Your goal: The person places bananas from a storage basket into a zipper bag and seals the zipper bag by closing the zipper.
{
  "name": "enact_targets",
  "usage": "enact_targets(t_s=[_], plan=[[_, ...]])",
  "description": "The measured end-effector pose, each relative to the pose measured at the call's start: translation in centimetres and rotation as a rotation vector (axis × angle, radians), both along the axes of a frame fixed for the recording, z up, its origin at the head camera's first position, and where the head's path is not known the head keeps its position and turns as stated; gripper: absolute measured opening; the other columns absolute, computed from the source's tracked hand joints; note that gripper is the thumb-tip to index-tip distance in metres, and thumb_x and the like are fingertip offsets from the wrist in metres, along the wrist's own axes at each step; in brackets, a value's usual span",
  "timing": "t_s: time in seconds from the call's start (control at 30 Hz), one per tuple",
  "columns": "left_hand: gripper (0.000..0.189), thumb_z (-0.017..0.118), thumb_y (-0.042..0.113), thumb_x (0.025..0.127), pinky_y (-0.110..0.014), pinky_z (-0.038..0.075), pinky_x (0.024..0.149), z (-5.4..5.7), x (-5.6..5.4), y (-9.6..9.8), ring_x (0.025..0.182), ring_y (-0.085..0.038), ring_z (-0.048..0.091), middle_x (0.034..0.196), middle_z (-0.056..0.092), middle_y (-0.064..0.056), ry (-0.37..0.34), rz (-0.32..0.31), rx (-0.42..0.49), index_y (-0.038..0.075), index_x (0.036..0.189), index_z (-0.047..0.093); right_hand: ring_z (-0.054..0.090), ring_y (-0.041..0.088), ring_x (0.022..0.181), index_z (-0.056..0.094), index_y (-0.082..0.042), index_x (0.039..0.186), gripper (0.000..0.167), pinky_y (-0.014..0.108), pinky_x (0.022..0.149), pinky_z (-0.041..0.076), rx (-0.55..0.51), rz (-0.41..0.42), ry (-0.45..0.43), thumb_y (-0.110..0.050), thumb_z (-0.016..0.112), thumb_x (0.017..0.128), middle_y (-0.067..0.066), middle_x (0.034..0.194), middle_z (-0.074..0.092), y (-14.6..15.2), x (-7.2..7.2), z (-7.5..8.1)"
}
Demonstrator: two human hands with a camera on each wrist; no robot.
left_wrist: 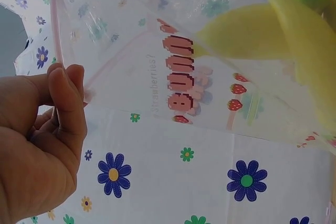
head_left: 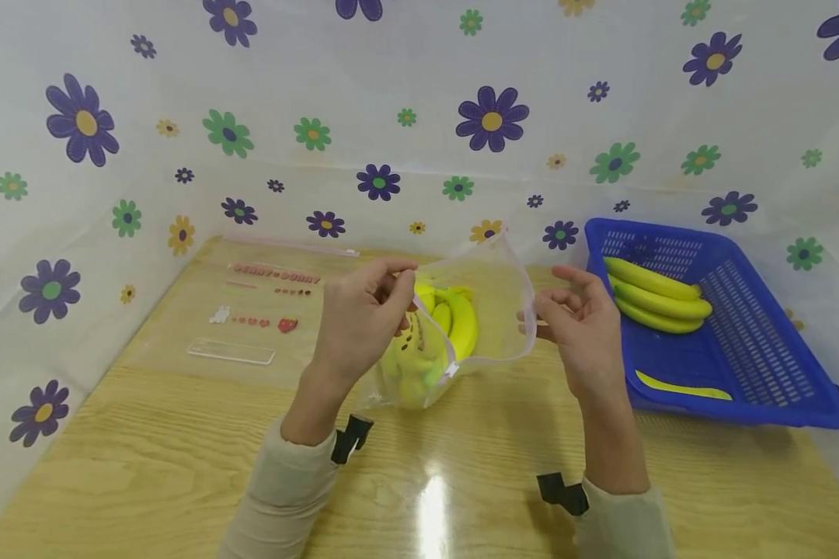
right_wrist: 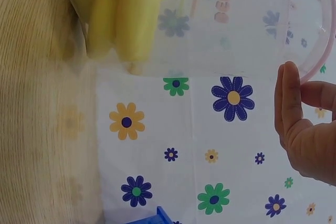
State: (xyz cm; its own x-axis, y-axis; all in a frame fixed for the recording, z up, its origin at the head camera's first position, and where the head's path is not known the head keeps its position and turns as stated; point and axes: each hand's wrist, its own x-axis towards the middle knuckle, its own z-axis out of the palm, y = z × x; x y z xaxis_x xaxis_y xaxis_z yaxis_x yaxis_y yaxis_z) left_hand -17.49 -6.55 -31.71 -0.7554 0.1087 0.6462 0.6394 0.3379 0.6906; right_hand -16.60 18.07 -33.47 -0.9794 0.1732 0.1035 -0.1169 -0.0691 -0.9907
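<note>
A clear zip bag (head_left: 492,310) with a pink-edged mouth stands in the middle of the table, its mouth held apart between my hands. Yellow bananas (head_left: 464,322) sit inside it, seen partly through the printed plastic. My left hand (head_left: 363,322) pinches the left side of the rim between thumb and fingers. On the opposite side, my right hand (head_left: 583,330) pinches the rim with its thumb and fingertips, as the right wrist view also shows. A white slider (head_left: 451,370) hangs at the near side of the mouth. Pink lettering (left_wrist: 179,74) shows on the bag in the left wrist view.
Another clear zip bag (head_left: 252,307) with pink print lies flat at the left of the table. To the right stands a blue basket (head_left: 769,341) with a bunch of bananas (head_left: 660,299) and a slim yellow piece (head_left: 681,388). A flowered sheet (head_left: 419,147) hangs behind.
</note>
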Motion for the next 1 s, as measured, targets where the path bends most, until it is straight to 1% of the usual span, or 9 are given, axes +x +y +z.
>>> enact_targets(t_s=[0.23, 0.5, 0.6, 0.77, 0.87, 1.0], plan=[[0.014, 0.059, -0.002, 0.095, -0.02, 0.042, 0.037, -0.01, -0.08, -0.11, 0.043, -0.008, 0.054, 0.063, 0.066, -0.007, -0.005, 0.001, 0.006, -0.008, 0.1, 0.071, 0.071, 0.017, 0.073, 0.046, -0.002, 0.135, 0.045, 0.033, 0.071, 0.061, 0.027, 0.0, 0.004, 0.001, 0.061, 0.093, 0.006, 0.089, 0.065, -0.04, -0.14, 0.09], [0.014, 0.059, -0.002, 0.094, -0.02, 0.041, 0.037, 0.04, -0.18, -0.21, 0.043, -0.008, 0.054, 0.063, 0.066, -0.006, 0.0, -0.006, 0.009, -0.007, 0.1, 0.071, 0.071, 0.016, 0.072, 0.049, -0.004, 0.131, 0.04, 0.033, 0.07, 0.061, 0.038, -0.015, 0.0, 0.001, 0.061, 0.093, 0.005, 0.089, 0.065, -0.06, -0.19, -0.04], [0.014, 0.059, -0.002, 0.095, -0.02, 0.042, 0.037, 0.23, -0.36, -0.27, 0.043, -0.008, 0.054, 0.063, 0.066, -0.007, 0.004, -0.007, 0.008, -0.008, 0.1, 0.071, 0.071, 0.016, 0.072, 0.05, -0.004, 0.13, 0.039, 0.033, 0.069, 0.061, 0.041, -0.018, 0.019, 0.001, 0.061, 0.094, 0.004, 0.089, 0.065, -0.07, -0.45, 0.03], [0.014, 0.06, -0.001, 0.095, -0.021, 0.045, 0.039, 0.56, -0.56, -0.45, 0.043, -0.009, 0.054, 0.063, 0.066, -0.007, -0.018, 0.001, 0.017, -0.006, 0.101, 0.071, 0.071, 0.017, 0.074, 0.05, -0.001, 0.132, 0.039, 0.034, 0.069, 0.061, 0.042, -0.006, 0.034, 0.0, 0.061, 0.094, 0.006, 0.091, 0.064, -0.12, -0.75, 0.21], [0.014, 0.06, -0.001, 0.095, -0.021, 0.046, 0.039, 0.57, -0.49, -0.46, 0.043, -0.009, 0.054, 0.064, 0.066, -0.006, -0.03, 0.001, 0.017, -0.007, 0.102, 0.071, 0.072, 0.018, 0.075, 0.051, -0.002, 0.131, 0.038, 0.034, 0.07, 0.061, 0.055, -0.005, 0.023, -0.002, 0.062, 0.094, 0.008, 0.093, 0.064, -0.12, -0.65, 0.24], [0.014, 0.06, -0.001, 0.095, -0.022, 0.046, 0.039, 0.1, -0.2, -0.37, 0.043, -0.009, 0.054, 0.064, 0.066, -0.006, -0.041, -0.003, 0.017, -0.006, 0.102, 0.071, 0.071, 0.018, 0.075, 0.052, -0.005, 0.129, 0.036, 0.034, 0.072, 0.061, 0.073, -0.01, -0.024, -0.004, 0.062, 0.095, 0.008, 0.093, 0.063, 0.02, -0.18, 0.05]])
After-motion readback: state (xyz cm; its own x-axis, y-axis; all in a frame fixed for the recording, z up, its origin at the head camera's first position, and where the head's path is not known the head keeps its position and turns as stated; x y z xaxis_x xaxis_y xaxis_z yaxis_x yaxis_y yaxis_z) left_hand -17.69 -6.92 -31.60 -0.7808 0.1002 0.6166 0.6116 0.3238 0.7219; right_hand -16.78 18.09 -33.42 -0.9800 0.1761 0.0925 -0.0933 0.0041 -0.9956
